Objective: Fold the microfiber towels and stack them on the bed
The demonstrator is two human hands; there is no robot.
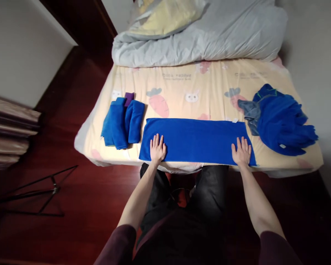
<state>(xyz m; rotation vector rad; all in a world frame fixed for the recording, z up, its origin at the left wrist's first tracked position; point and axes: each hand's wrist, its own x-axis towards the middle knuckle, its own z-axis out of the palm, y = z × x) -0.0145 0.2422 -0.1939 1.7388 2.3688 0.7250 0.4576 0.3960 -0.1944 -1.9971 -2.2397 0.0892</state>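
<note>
A blue towel (195, 141) lies flat as a long strip along the near edge of the bed, with a small white tag at its far right edge. Pressed flat on its left end is my left hand (157, 149), fingers spread. My right hand (242, 151) rests on the right end, palm down with fingers apart. To the left sit several folded towels, among them a blue one (135, 121) and a purple one (129, 98). A crumpled pile of blue towels (281, 121) lies on the right, with a grey cloth (251, 114) at its left side.
The bed (176, 95) has a pale yellow sheet printed with carrots and rabbits. A bunched grey quilt (223, 36) covers its far end. Black tripod legs (53, 189) stand on the dark red floor at left, near a striped curtain (8, 132). Walls flank both sides.
</note>
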